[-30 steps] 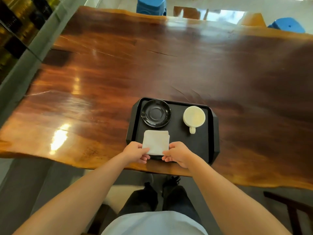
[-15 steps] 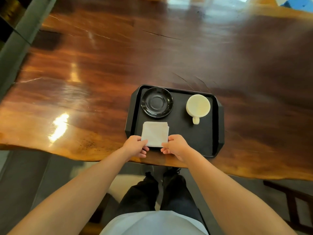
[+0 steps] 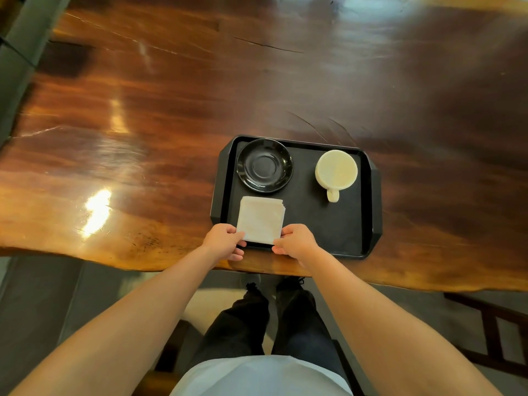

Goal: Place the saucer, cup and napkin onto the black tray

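The black tray (image 3: pixel 348 224) lies near the table's front edge. A black saucer (image 3: pixel 265 165) sits in its far left corner. To the right stands a cream cup (image 3: pixel 336 169), its handle pointing toward me. A folded white napkin (image 3: pixel 260 219) lies flat in the tray's near left part. My left hand (image 3: pixel 224 240) pinches the napkin's near left corner. My right hand (image 3: pixel 295 242) pinches its near right corner.
The tray rests on a wide glossy wooden table (image 3: pixel 171 115) with an uneven front edge. A dark wooden chair frame (image 3: pixel 491 330) stands low at the right. My legs and shoes show below the table edge.
The view has tilted down toward the tray. Both hands stay on the napkin's near corners; the napkin, saucer and cup keep their places on the tray.
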